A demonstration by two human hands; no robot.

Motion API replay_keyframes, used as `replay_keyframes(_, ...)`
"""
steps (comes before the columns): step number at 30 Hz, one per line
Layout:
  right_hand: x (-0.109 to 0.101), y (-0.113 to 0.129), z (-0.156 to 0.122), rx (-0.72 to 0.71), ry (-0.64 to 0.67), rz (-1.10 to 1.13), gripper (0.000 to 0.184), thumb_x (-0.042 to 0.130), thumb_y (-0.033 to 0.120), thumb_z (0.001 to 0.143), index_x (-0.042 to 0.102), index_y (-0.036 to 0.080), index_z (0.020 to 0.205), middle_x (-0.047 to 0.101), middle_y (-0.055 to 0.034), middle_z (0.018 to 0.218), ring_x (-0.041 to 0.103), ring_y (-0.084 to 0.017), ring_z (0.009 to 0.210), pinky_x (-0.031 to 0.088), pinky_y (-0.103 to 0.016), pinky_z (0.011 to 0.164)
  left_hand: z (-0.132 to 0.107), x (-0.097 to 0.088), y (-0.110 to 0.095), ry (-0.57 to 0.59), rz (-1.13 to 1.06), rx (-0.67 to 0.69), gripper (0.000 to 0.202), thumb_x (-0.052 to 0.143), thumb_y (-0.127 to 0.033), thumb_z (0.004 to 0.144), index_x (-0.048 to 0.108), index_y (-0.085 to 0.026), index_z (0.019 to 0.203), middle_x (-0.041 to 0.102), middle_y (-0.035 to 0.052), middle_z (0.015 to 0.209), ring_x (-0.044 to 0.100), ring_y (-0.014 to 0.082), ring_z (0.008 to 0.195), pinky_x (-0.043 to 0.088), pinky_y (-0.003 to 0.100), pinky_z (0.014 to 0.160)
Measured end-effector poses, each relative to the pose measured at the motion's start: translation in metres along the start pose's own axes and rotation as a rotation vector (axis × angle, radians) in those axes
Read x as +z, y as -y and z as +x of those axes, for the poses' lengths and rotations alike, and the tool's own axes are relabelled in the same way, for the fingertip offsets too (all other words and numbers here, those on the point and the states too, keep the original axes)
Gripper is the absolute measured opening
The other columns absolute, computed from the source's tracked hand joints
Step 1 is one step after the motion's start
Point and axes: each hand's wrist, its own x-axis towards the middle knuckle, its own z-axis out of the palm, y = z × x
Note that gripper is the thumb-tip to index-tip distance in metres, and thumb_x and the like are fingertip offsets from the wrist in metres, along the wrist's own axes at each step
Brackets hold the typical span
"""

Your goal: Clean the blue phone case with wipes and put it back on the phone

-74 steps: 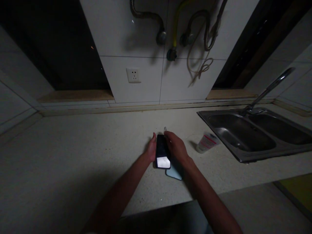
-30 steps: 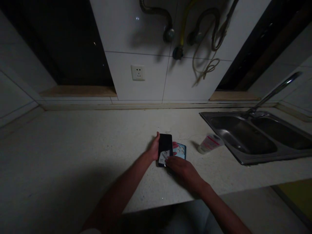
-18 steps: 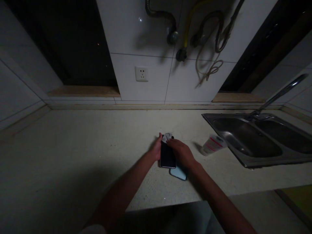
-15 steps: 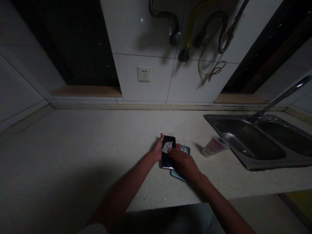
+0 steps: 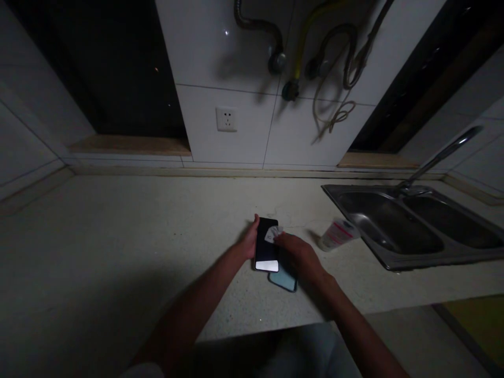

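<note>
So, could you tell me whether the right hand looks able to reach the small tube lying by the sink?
Probably yes. The tube lies on bare counter just right of the right hand, with nothing between them, though that hand presses a small wipe on the phone.

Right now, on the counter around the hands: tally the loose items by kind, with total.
Black glossy phone, steadied by the left hand: 1
Small white wipe, pinched by the right hand: 1
Light blue phone case, under the phone: 1
White plastic tube with red label, lying down: 1
Total: 4
</note>
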Motion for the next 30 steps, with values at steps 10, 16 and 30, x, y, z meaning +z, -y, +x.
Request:
replay_keyframes(10,0.022,0.032,0.064,-0.054,0.07,-0.001,0.04,0.053,0.0,0.086,0.072,0.019,0.115,0.073,-0.0124,0.119,0.066,-0.025,0.115,0.056,-0.042,0.098,-0.002,0.003,0.001,-0.105,-0.046,0.096,0.081,0.034,-0.083,0.085,0.07,-0.013,0.103,0.076,0.0158,0.091,0.07,0.0341,0.103,0.049,0.044,0.094)
replay_keyframes(16,0.016,0.054,0.003,-0.266,0.079,0.06,0.034,0.054,0.003,0.09,0.071,0.017,0.116,0.076,-0.0118,0.116,0.068,-0.024,0.114,0.059,-0.037,0.093,-0.003,0.003,0.0,0.004,-0.104,0.113,0.087,0.026,-0.08,0.089,0.061,-0.006,0.119,0.074,0.0257,0.101,0.071,0.0372,0.1,0.05,0.054,0.092)
replay_keyframes(30,-0.021,-0.003,0.001,0.021,0.121,0.106,0.039,0.047,0.001,0.079,0.072,0.022,0.1,0.076,-0.0064,0.098,0.071,-0.023,0.092,0.058,-0.036,0.079,-0.002,0.003,-0.003,0.058,-0.06,0.086,0.078,0.032,-0.071,0.093,0.059,-0.005,0.125,0.073,0.025,0.107,0.072,0.0362,0.099,0.051,0.048,0.086)
